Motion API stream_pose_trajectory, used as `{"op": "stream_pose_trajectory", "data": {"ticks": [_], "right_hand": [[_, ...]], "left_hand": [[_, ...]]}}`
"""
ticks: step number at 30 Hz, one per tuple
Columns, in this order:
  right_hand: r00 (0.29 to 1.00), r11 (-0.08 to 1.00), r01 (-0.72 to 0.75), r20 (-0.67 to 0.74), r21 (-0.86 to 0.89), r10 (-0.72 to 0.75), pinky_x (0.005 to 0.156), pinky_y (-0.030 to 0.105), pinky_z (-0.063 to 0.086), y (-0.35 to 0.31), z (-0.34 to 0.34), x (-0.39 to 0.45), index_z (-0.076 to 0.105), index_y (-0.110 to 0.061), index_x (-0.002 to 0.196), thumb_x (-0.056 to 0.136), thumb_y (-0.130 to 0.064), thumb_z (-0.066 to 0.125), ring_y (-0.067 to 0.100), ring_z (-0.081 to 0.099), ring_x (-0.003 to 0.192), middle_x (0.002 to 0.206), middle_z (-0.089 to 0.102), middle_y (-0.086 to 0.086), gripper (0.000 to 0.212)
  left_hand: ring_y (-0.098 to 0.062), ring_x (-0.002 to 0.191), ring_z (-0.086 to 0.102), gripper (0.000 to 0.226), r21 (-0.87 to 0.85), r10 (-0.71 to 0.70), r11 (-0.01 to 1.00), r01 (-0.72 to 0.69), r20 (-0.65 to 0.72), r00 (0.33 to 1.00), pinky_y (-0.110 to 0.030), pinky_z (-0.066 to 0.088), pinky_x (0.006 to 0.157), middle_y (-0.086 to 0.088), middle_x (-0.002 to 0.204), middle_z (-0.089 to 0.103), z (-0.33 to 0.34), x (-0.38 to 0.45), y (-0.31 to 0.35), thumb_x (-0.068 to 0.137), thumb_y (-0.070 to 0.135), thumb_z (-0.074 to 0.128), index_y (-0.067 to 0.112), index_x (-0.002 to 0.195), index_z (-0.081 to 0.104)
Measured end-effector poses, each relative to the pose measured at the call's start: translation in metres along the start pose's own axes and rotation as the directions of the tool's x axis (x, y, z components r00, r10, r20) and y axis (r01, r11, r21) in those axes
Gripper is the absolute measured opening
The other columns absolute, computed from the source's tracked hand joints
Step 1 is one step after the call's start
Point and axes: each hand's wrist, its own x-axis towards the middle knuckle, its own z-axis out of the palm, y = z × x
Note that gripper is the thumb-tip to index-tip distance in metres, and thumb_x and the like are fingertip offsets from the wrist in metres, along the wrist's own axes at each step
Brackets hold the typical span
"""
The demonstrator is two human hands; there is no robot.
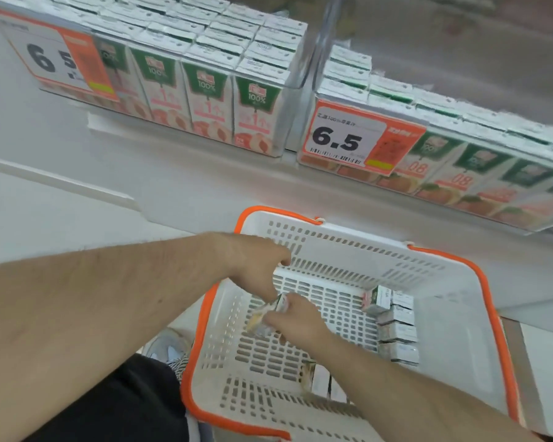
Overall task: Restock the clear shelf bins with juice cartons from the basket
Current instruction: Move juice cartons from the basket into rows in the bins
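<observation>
Take the white perforated plastic basket with the orange rim as your landmark and read across from its left.

Above and to the left of the basket, the clear shelf bin of green-and-pink peach juice cartons looks packed to its front wall, behind a white and orange price tag reading 6.5.

Over the basket's left half, your left hand reaches down with its fingers bent, the tips on a small tilted juice carton. Your right hand meets it from the near side, thumb and fingers curled against the same carton. The picture is blurred there, so how firmly either hand grips is hard to tell, but both appear to hold it just above the basket floor.

You are at the pick-up step: carton taken, not yet lifted out.

Along the basket's right wall, a short row of white-topped cartons waits, with a few more near the front.

Above and right of the basket, the second clear bin of green-and-orange cartons has gaps in its back rows. The next move probably calls for raising the carton clear of the rim, turning it upright, and setting it there.
</observation>
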Motion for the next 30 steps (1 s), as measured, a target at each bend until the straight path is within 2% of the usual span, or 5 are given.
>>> {"op": "stream_pose_trajectory", "data": {"ticks": [4,10,14,17,30], "right_hand": [[0.996,0.930,0.042,0.061,0.366,-0.069,0.055,0.033,0.044,-0.007,-0.061,-0.045,0.059,-0.005,0.079,0.066,-0.030,0.071,0.023,0.052,0.053,0.070,0.055,0.015,0.030],[0.962,0.657,-0.049,0.214,0.753,-0.172,0.065,0.035,0.048,0.026,-0.116,-0.055,0.064,-0.003,0.109,0.081,-0.037,0.054,0.031,0.064,0.070,0.091,0.066,0.016,0.045],[0.999,1.000,0.003,-0.038,-0.028,-0.004,0.078,0.035,0.048,0.080,-0.104,-0.031,0.045,-0.014,0.141,0.089,-0.031,0.061,0.024,0.063,0.091,0.112,0.063,0.012,0.057],[0.972,0.583,0.230,0.212,-0.779,-0.100,0.110,0.047,0.032,0.115,-0.080,-0.022,0.020,-0.036,0.153,0.083,-0.046,0.065,0.033,0.036,0.137,0.154,0.028,0.012,0.083],[0.958,0.525,0.262,0.284,-0.810,-0.041,0.076,0.034,0.044,0.130,-0.048,-0.001,0.056,-0.024,0.131,0.069,-0.058,0.079,0.027,0.053,0.104,0.122,0.048,0.007,0.075]], "left_hand": [[-0.019,0.131,0.042,0.103,-0.082,0.048,0.996,-0.041,0.081,0.996,-0.035,0.041,0.106,0.002,0.149,0.035,0.003,0.018,0.031,0.074,0.053,0.077,0.025,0.152,0.015],[-0.011,0.082,0.059,0.043,-0.294,0.115,0.948,-0.121,-0.038,0.993,-0.027,0.050,0.065,0.005,0.096,0.059,0.004,0.041,0.073,0.072,0.037,0.083,0.030,0.095,0.047],[-0.016,0.080,0.062,0.040,-0.422,0.068,0.904,-0.070,-0.020,0.997,-0.029,0.051,0.063,-0.002,0.100,0.062,0.001,0.042,0.074,0.077,0.026,0.080,0.023,0.103,0.050],[-0.016,0.085,0.062,0.046,-0.446,0.037,0.895,-0.027,0.014,0.999,-0.031,0.050,0.067,-0.002,0.105,0.060,0.002,0.039,0.073,0.079,0.025,0.079,0.022,0.113,0.049],[-0.016,0.093,0.063,0.056,-0.398,0.030,0.917,-0.014,0.032,0.999,-0.033,0.054,0.078,0.006,0.108,0.060,0.005,0.040,0.060,0.080,0.031,0.078,0.033,0.125,0.045]]}}
